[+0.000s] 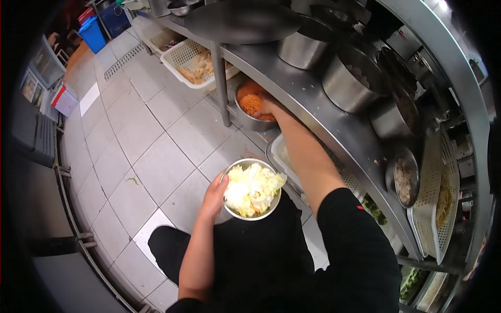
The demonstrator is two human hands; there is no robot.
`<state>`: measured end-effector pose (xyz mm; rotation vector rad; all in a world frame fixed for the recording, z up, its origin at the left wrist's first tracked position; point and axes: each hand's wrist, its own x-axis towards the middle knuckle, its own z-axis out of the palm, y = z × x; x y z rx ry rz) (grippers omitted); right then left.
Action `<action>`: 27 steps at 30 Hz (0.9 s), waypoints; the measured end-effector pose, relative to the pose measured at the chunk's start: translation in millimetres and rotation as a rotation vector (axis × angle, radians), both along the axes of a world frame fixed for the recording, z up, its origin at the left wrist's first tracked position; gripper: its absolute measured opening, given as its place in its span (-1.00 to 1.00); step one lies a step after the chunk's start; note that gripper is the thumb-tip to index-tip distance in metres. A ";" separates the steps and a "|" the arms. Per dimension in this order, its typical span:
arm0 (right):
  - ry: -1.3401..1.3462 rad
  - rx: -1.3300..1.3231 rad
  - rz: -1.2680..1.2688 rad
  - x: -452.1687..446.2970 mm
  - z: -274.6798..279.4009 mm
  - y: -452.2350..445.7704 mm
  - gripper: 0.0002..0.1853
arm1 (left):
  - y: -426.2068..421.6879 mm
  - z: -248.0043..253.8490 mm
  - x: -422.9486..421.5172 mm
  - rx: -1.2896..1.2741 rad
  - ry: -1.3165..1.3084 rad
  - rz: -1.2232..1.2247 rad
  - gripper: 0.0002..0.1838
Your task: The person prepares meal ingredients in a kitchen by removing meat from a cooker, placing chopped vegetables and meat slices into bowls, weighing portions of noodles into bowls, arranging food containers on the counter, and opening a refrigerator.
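Observation:
My left hand (213, 195) grips the rim of a round metal bowl (253, 218) from its left side, thumb at the edge. Pale chopped cabbage (253, 188) fills the bowl, with a few orange bits low in it. My right arm reaches under the metal counter, and my right hand (267, 106) is inside a deep metal pot (257, 124) at the shredded carrot (251, 104). The fingers of that hand are hidden by its back and the carrot, so their grip does not show.
Over my right arm runs the metal counter (271, 73), carrying large steel pots (344, 86). A counter leg (219, 86) stands left of the carrot pot. White baskets (180, 77) sit on the lower shelf. Further right are a small bowl of pale pieces (404, 180) and a perforated basket (427, 198).

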<state>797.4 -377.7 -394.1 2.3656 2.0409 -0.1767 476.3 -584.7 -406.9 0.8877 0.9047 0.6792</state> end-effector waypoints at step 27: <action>1.070 0.031 0.074 -69.2 75.7 -174.0 -0.71 | 33.5 -28.1 18.8 0.099 0.020 0.249 -0.45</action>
